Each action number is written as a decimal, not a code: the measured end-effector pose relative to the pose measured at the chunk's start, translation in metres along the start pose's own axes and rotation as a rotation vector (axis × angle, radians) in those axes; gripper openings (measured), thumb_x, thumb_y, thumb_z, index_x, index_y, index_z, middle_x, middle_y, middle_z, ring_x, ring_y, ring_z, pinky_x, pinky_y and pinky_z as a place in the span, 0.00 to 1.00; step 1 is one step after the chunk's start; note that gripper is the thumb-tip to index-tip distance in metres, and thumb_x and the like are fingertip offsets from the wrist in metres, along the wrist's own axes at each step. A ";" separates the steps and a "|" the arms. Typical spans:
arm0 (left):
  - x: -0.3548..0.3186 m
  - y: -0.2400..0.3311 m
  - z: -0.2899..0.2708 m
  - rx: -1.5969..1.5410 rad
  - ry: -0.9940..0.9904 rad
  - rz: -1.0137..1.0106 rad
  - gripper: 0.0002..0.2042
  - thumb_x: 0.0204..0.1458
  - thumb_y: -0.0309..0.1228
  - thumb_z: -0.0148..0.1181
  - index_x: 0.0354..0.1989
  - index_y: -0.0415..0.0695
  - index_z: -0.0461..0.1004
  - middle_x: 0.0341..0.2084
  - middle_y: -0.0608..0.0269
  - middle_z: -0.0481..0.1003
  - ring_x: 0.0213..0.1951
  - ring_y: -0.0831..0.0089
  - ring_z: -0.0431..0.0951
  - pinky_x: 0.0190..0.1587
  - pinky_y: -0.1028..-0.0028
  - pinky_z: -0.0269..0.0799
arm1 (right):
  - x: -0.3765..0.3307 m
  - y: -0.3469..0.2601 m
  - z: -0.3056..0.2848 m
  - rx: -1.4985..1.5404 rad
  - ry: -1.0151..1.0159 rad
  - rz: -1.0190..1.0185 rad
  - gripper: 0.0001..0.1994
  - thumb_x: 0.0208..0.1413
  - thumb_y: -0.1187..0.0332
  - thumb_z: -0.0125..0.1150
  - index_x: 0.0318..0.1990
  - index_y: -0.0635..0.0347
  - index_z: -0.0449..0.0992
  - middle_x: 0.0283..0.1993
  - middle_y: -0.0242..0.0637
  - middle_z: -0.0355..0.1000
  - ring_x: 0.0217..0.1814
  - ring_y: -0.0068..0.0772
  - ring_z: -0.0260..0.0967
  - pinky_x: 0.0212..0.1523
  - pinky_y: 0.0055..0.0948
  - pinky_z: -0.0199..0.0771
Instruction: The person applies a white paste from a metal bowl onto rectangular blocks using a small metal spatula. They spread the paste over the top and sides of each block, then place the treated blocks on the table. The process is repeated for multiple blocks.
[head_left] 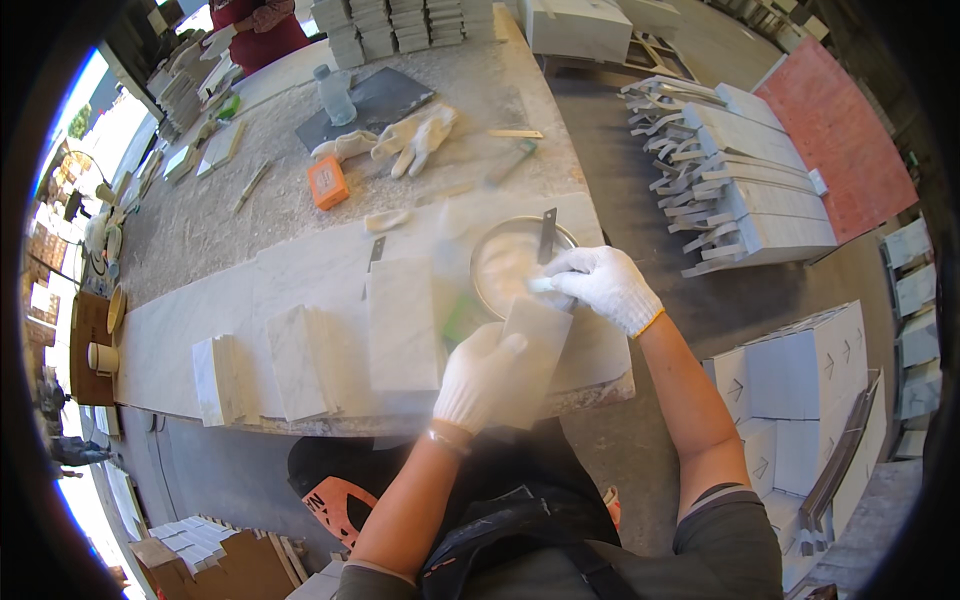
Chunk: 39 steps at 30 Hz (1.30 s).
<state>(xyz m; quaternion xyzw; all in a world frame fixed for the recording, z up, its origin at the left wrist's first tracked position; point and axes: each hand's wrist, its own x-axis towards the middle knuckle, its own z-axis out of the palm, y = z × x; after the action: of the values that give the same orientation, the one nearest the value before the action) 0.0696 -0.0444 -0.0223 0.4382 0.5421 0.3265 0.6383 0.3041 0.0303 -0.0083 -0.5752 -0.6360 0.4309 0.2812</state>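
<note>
My left hand, in a white knit glove, is closed around a pale marble tile, which it holds tilted over the table's near edge. My right hand, gloved the same way, is closed in a pinch at the tile's upper end. A small pale piece shows at its fingertips; its kind is unclear. Just beyond the hands stands a round metal bowl with cream-coloured paste in it. A dark flat blade leans at the bowl's right side.
Stacked marble tiles line the worktable left of my hands. Farther back lie an orange box, loose gloves and a clear bottle. Cartons stand at right. Another person is at the far left.
</note>
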 end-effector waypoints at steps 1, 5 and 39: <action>0.000 0.000 0.000 0.012 -0.001 0.008 0.20 0.63 0.36 0.63 0.55 0.32 0.78 0.43 0.62 0.82 0.44 0.76 0.78 0.50 0.74 0.74 | 0.000 -0.002 -0.001 0.059 -0.034 0.034 0.11 0.61 0.69 0.66 0.47 0.63 0.87 0.36 0.33 0.84 0.33 0.19 0.77 0.35 0.22 0.74; 0.000 0.002 -0.001 0.069 -0.004 0.044 0.20 0.62 0.36 0.63 0.55 0.33 0.79 0.41 0.62 0.82 0.43 0.76 0.77 0.49 0.73 0.74 | -0.006 -0.013 -0.007 0.262 -0.032 0.111 0.12 0.61 0.69 0.66 0.48 0.62 0.86 0.33 0.32 0.83 0.30 0.16 0.73 0.30 0.19 0.67; 0.002 -0.001 0.000 0.075 0.014 0.028 0.18 0.62 0.37 0.62 0.51 0.35 0.80 0.38 0.63 0.81 0.40 0.77 0.77 0.46 0.73 0.74 | -0.038 -0.020 -0.002 0.378 0.102 0.152 0.12 0.60 0.68 0.69 0.49 0.63 0.86 0.35 0.31 0.83 0.27 0.14 0.68 0.28 0.17 0.66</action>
<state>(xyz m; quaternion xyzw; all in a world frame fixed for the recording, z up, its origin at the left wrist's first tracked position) 0.0701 -0.0431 -0.0238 0.4671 0.5522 0.3180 0.6129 0.3031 -0.0060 0.0159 -0.5796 -0.4834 0.5330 0.3826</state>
